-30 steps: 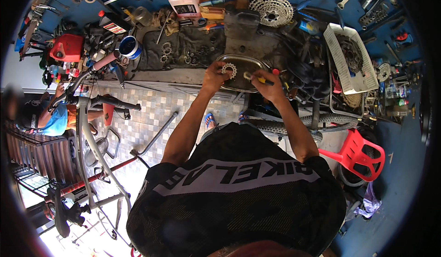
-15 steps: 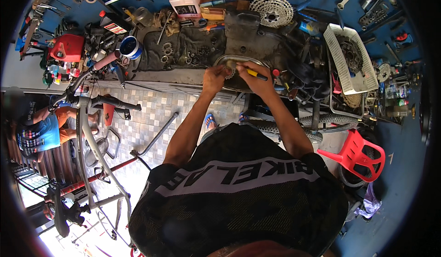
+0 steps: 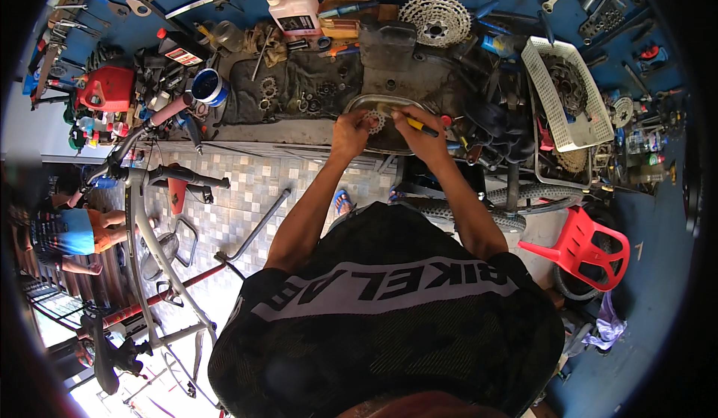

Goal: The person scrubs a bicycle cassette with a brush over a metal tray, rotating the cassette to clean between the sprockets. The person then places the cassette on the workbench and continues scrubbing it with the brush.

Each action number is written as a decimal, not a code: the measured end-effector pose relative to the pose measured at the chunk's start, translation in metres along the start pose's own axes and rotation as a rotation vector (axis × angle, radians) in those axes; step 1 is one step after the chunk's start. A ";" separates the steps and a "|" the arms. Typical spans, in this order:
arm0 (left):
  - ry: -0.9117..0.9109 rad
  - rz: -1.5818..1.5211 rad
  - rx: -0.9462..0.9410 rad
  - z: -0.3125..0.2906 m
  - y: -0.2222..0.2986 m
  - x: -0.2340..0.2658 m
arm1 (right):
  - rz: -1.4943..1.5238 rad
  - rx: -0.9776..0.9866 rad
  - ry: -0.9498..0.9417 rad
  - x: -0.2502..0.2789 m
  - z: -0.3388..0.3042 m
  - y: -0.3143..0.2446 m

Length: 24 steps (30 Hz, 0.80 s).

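Over a shallow metal tray at the bench's front edge, my left hand pinches a small toothed bicycle sprocket. My right hand is wrapped around a brush with a yellow handle and black end. The brush's tip points left, close to the sprocket; whether it touches cannot be made out. Left of the tray, a dark cloth bears several small sprockets and rings. A dark container stands behind the tray.
A large cassette leans at the back, beside a jug of pink liquid. To the right is a white basket with bike parts. A bike frame stands at left, a red chair at right. Another person is at far left.
The brush and my right hand have shifted slightly, and the sprocket has turned a little in my left hand. At far left, the other person has changed posture.
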<state>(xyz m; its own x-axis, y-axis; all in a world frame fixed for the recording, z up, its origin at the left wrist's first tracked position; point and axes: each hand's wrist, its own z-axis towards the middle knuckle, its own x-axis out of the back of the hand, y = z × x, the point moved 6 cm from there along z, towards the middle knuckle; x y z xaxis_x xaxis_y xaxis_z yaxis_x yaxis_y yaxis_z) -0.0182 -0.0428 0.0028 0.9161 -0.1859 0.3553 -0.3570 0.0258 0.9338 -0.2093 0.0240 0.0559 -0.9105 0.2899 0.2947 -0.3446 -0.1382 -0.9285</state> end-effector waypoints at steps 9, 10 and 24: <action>-0.073 -0.149 -0.102 0.015 -0.012 -0.013 | 0.023 0.007 -0.005 -0.007 0.001 -0.002; -0.055 -0.109 -0.086 0.012 -0.009 -0.012 | 0.012 -0.008 -0.008 -0.009 0.001 -0.003; -0.094 -0.480 0.117 0.013 -0.010 -0.004 | 0.095 -0.291 -0.133 0.004 -0.010 0.030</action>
<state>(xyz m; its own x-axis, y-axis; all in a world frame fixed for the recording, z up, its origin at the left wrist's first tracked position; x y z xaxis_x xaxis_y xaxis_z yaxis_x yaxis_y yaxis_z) -0.0205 -0.0552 -0.0083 0.9636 -0.2373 -0.1233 0.0776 -0.1931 0.9781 -0.2207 0.0304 0.0271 -0.9638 0.1601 0.2132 -0.1948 0.1232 -0.9731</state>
